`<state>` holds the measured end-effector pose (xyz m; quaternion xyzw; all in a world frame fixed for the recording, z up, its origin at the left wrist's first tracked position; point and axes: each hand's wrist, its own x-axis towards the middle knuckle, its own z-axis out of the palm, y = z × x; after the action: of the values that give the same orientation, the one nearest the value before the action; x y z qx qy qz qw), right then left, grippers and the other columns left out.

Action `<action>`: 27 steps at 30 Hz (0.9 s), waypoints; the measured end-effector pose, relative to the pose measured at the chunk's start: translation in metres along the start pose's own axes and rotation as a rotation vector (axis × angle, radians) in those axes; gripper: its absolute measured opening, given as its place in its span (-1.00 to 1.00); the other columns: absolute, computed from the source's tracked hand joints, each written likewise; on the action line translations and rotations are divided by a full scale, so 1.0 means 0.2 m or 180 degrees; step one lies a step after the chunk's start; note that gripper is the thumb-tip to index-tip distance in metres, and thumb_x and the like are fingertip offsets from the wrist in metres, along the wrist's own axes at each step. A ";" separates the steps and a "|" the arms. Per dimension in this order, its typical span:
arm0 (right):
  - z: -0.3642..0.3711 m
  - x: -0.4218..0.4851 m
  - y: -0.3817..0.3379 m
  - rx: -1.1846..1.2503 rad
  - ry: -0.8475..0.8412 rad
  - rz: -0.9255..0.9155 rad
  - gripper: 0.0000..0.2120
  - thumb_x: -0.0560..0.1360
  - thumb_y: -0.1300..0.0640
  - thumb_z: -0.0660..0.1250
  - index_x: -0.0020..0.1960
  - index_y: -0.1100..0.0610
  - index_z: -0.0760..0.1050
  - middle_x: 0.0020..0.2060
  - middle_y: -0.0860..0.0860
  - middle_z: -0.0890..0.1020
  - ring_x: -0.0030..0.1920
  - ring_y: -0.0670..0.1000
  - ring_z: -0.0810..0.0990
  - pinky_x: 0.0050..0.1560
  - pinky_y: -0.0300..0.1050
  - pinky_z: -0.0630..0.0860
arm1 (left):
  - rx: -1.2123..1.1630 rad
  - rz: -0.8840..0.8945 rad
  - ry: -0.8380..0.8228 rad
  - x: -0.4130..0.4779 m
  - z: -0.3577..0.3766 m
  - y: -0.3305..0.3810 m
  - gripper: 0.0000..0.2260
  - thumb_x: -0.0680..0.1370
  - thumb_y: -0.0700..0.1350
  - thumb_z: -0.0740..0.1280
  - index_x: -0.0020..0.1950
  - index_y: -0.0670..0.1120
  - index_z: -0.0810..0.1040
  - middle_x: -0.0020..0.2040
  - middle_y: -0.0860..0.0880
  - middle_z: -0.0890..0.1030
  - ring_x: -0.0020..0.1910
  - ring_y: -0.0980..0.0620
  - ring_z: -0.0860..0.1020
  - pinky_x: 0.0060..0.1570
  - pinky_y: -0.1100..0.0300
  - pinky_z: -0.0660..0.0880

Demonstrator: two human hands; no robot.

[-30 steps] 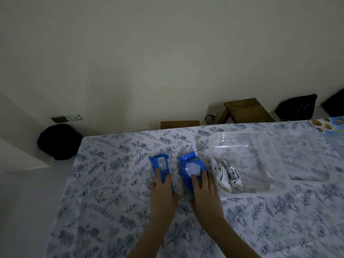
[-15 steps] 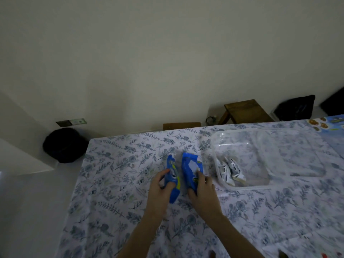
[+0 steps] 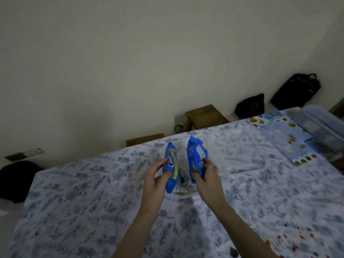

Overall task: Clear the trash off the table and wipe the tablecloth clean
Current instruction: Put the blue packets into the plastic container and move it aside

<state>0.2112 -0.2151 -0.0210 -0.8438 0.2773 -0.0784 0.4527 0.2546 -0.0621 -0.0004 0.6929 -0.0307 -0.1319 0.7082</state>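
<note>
Blue wrappers, two in number, are held upright and clear of the floral tablecloth (image 3: 89, 192), one per hand. The left hand (image 3: 155, 180) grips the left wrapper (image 3: 170, 164), with thumb and fingers clamped on its middle. The right hand (image 3: 207, 178) grips the right wrapper (image 3: 194, 155), with fingers curled round its lower end. Both wrappers hang over the near-left corner of a clear tub (image 3: 242, 151) on the table. A small dark wrapper (image 3: 183, 177) lies in the tub, between the hands. Red spots (image 3: 290, 237) mark the cloth at near right. A blue printed sheet (image 3: 284, 135) lies at far right.
</note>
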 end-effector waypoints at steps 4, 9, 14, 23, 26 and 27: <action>-0.07 0.11 0.15 -0.0167 -0.0017 0.0193 -0.48 0.54 0.06 0.26 0.43 0.20 0.21 0.24 0.19 0.38 0.14 0.13 0.44 -0.01 -0.09 0.44 | 0.0420 -0.0062 -0.0325 0.04 0.20 -0.08 -0.73 0.54 -0.14 0.33 0.16 0.19 0.55 0.20 0.16 0.56 0.07 0.17 0.60 0.11 0.08 0.59; -0.04 0.23 0.21 -0.0193 -0.0303 0.0563 -0.47 0.55 -0.16 0.16 0.33 0.22 0.28 0.21 0.21 0.41 0.20 0.22 0.43 0.17 0.10 0.44 | 0.1254 0.0184 -0.0431 0.13 0.38 -0.19 -0.70 0.54 -0.16 0.32 0.24 0.11 0.47 0.27 0.08 0.45 0.19 0.20 0.50 0.11 0.40 0.45; -0.05 0.26 0.26 -0.0473 -0.0560 0.0110 -0.59 0.62 -0.07 0.04 0.22 0.19 0.45 0.14 0.16 0.51 0.17 0.17 0.49 0.15 0.03 0.44 | 0.3078 0.0626 -0.0879 0.20 0.43 -0.33 -0.56 0.61 -0.04 0.18 0.50 0.09 0.24 0.58 0.05 0.08 0.51 0.00 0.22 0.42 0.11 0.34; -0.38 0.33 0.49 -0.0436 0.1397 -0.0573 -0.77 0.58 0.11 0.16 0.14 0.17 0.50 0.03 0.10 0.57 0.01 0.06 0.52 0.02 -0.06 0.43 | 0.3682 0.0443 -0.1412 0.23 0.35 -0.41 -0.52 0.63 0.11 0.02 0.53 0.20 -0.05 0.57 0.15 -0.18 0.57 -0.01 -0.15 0.52 -0.04 0.16; -0.39 0.41 0.67 -0.1229 0.0477 -0.0167 -0.71 0.49 0.17 0.34 0.20 0.21 0.48 0.16 0.21 0.51 0.05 0.21 0.54 0.02 0.07 0.50 | 0.3569 0.0822 -0.1146 0.20 0.25 -0.40 -0.41 0.57 0.26 -0.20 0.52 0.06 0.16 0.55 0.12 0.09 0.56 0.03 0.06 0.51 0.07 0.20; -0.37 0.42 0.71 -0.1560 0.0109 -0.0179 -0.66 0.45 0.16 0.39 0.19 0.22 0.48 0.19 0.23 0.50 0.09 0.24 0.53 0.06 0.10 0.52 | 0.3686 0.1008 -0.0974 0.18 0.21 -0.42 -0.39 0.58 0.24 -0.23 0.50 0.01 0.25 0.53 0.07 0.21 0.54 0.00 0.15 0.50 0.04 0.22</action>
<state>0.1959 -0.3752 -0.1027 -0.9343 0.2721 -0.0356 0.2274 0.2676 -0.1118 -0.0863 0.9250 -0.3010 -0.0850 0.2158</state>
